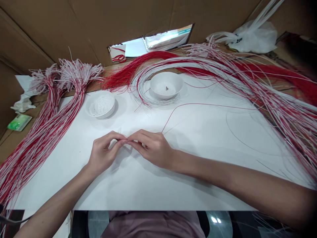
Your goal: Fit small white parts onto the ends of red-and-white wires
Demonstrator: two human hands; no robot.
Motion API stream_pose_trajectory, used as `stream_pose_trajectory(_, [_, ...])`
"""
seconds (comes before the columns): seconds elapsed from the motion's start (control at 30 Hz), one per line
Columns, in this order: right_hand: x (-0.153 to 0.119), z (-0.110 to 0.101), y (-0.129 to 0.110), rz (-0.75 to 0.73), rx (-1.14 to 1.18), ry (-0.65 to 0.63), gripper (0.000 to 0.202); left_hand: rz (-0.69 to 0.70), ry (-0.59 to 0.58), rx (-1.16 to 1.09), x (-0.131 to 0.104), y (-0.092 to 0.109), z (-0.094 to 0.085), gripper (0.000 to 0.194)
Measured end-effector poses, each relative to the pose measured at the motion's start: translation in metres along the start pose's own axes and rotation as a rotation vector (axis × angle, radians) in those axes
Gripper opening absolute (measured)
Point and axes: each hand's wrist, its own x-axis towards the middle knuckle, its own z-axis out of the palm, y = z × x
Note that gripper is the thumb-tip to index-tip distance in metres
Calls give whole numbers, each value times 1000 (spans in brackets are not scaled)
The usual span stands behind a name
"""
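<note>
Over the white table sheet [148, 185], my left hand [104, 150] and my right hand [152, 147] meet fingertip to fingertip, both pinched. A thin red wire [198, 104] runs out from behind my right hand, arches up and goes off to the right. Between my fingertips the strand is too small to make out fully. A white bowl [107, 110] with white bits inside stands beyond my left hand. Another white bowl [166, 86], holding a small dark speck, sits farther back on coiled white wires [140, 89].
Bundles of red and white wires lie at the left [59, 112] and right [277, 109]. Loose red wires [128, 71] stretch along the back. Cardboard walls [86, 26] stand behind. A plastic bag [257, 38] is at the back right, a green packet [19, 122] at the left.
</note>
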Motion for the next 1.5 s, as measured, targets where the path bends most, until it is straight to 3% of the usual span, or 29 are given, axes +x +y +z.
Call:
stream_pose_trajectory(0.13, [2,-1,-2,94,-19,23,8,-33,47,20,2,2,-3,3])
stream_pose_trajectory(0.27, [4,-3,0,183,-32,30,19,-72,104,40,5,3,-8,6])
stream_pose_trajectory(0.37, [4,-3,1,178,-4,-4,24,-66,97,50,5,2,-8,7])
stream_pose_trajectory(0.57, [3,0,2,58,68,-63,11,-15,21,98,8,-2,-7,8])
stream_pose_trajectory(0.7, [4,0,3,141,59,-66,12,-2,75,274,18,-13,-14,19])
stream_pose_trajectory(0.9, [5,-1,2,169,47,-74,11,125,-62,399,33,-35,-23,29])
stream_pose_trajectory(1.1, [6,-2,2,162,47,-72,11,231,-135,388,42,-43,-25,26])
stream_pose_trajectory(1.5, [7,-2,1,191,71,-66,9,280,-139,345,42,-45,-23,18])
